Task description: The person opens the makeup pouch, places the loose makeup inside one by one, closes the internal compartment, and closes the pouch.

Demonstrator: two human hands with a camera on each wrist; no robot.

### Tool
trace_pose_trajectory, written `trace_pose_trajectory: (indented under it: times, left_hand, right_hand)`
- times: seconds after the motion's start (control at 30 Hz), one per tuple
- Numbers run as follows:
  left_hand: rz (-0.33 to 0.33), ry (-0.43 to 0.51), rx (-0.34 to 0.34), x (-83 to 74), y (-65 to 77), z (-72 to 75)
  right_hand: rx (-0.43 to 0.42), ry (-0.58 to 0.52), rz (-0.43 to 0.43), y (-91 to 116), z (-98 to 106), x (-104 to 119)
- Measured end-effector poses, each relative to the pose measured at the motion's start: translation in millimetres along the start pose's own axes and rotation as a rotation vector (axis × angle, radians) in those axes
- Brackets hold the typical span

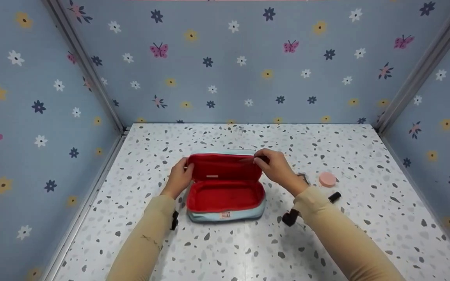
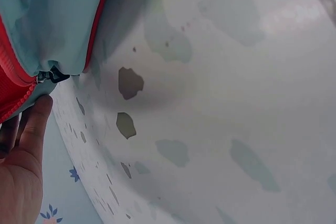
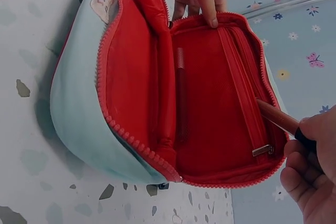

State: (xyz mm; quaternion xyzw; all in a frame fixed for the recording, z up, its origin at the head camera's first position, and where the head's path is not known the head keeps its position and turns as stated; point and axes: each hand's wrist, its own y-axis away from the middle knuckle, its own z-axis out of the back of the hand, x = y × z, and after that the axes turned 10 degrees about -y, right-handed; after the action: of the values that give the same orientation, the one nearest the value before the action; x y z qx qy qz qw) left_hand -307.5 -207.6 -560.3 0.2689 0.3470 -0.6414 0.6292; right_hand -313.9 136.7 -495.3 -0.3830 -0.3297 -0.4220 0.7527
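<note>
A light blue zip pouch [image 1: 225, 214] with a red lining lies unzipped on the table, its lid raised at the back. My left hand [image 1: 180, 177] holds the lid's left edge; in the right wrist view the left thumb [image 3: 214, 23] lies on the red inside. My right hand [image 1: 275, 168] is at the lid's right edge. It pinches a slim pencil-like stick [image 3: 278, 116] with a reddish-brown shaft and a dark end. The shaft's tip goes into the lid's inner zip pocket [image 3: 244, 87] and is hidden there. A thin pale-ended strip or tube [image 3: 181, 93] lies along the lid near the hinge.
Right of the pouch lie a round pink case [image 1: 327, 179], a black cylinder [image 1: 334, 197] and a dark-framed item [image 1: 303, 178] partly behind the right wrist. Dark shapes beside both forearms are too unclear to tell. Flower-patterned walls [image 1: 228, 70] enclose the speckled table [image 1: 228, 249].
</note>
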Motion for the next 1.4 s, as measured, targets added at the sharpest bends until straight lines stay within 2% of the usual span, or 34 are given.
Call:
trace_pose_trajectory:
  times: [0.2,0.5,0.83,1.0,1.17,1.4]
  left_hand:
    - [0.011,0.003,0.009,-1.4,2.0,0.4]
    - [0.003,-0.019,0.003,-2.1,2.0,1.5]
    - [-0.002,-0.009,0.005,-1.6,1.4,1.4]
    - [-0.002,-0.006,-0.002,-1.0,1.4,1.1]
    - [0.003,-0.006,-0.009,-0.6,0.9,0.5]
    - [0.019,-0.015,0.006,1.4,1.4,-0.6]
  right_hand:
    - [0.006,0.018,0.011,-5,-7,2]
    - [0.075,0.03,-0.013,-11,-20,9]
    - [0.068,0.07,-0.024,-13,-25,13]
    - [0.019,0.042,-0.015,-10,-26,14]
    - [-0.083,0.014,0.036,-6,-30,13]
    - [-0.194,0.038,0.099,-2,-42,11]
